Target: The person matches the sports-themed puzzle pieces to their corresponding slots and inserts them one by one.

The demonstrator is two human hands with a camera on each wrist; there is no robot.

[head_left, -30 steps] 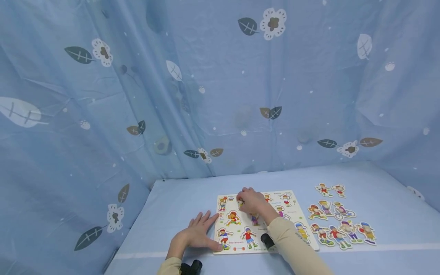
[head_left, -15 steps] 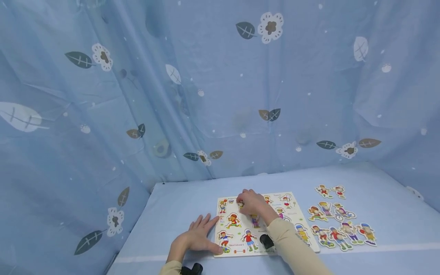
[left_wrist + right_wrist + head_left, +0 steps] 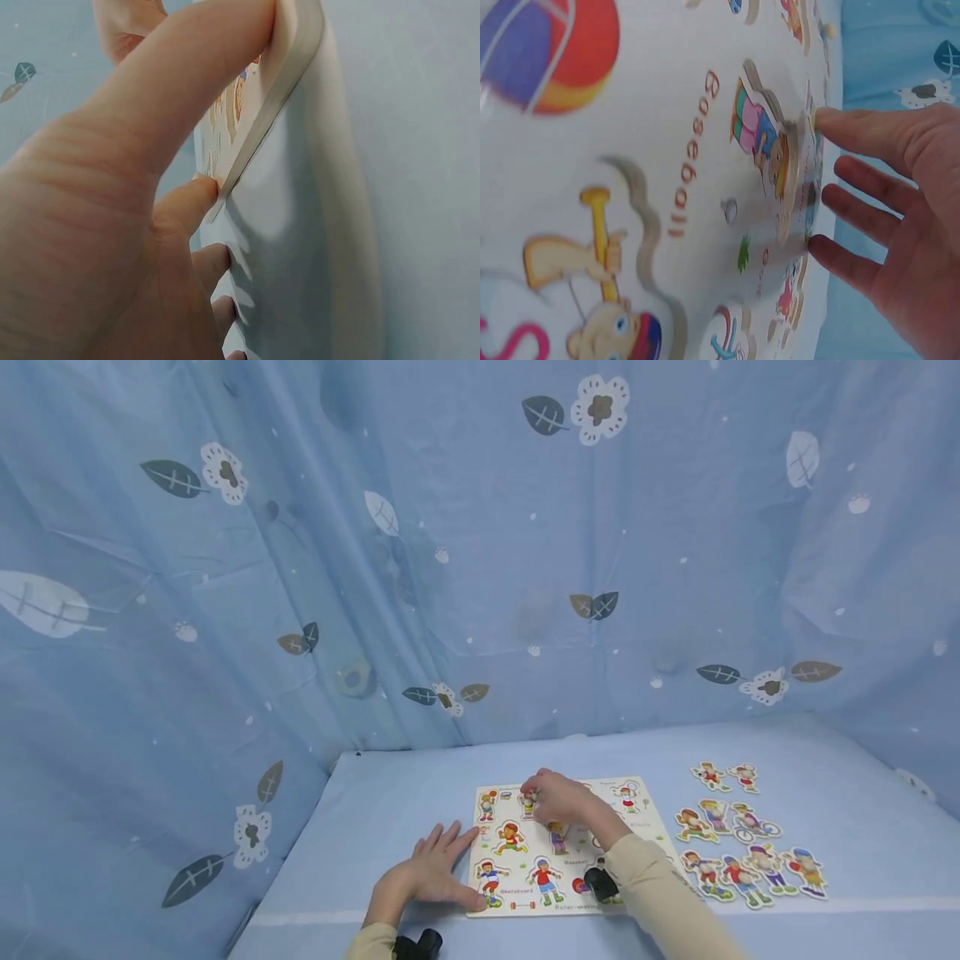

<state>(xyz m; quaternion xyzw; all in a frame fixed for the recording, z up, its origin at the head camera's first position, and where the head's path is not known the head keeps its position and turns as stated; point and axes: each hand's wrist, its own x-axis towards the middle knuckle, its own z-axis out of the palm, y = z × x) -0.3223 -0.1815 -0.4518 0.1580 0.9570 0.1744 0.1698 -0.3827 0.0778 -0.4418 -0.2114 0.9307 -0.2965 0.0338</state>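
A white puzzle board (image 3: 535, 847) with colourful sports figures lies on the table. My left hand (image 3: 429, 872) rests at its left edge, fingers spread, thumb (image 3: 195, 64) on the near-left corner. Over the board's far side, my right hand (image 3: 564, 800) touches a small figure piece (image 3: 528, 807) in the top row with its fingertips. In the right wrist view, the fingers of the right hand (image 3: 900, 195) are spread and fairly straight, with the tips at that spot. The bat-swinging figure (image 3: 619, 330) appears large in front. The right hand and sleeve hide part of the board.
Several loose figure pieces lie right of the board, among them a cyclist (image 3: 752, 823), a runner (image 3: 696, 825) and a skater (image 3: 742, 881). A blue patterned curtain (image 3: 480, 568) hangs behind and to the left of the table (image 3: 390, 802).
My right hand has shifted a little to the right, and more of the figure piece shows beside its fingertips. The left hand has stayed at the board's edge.
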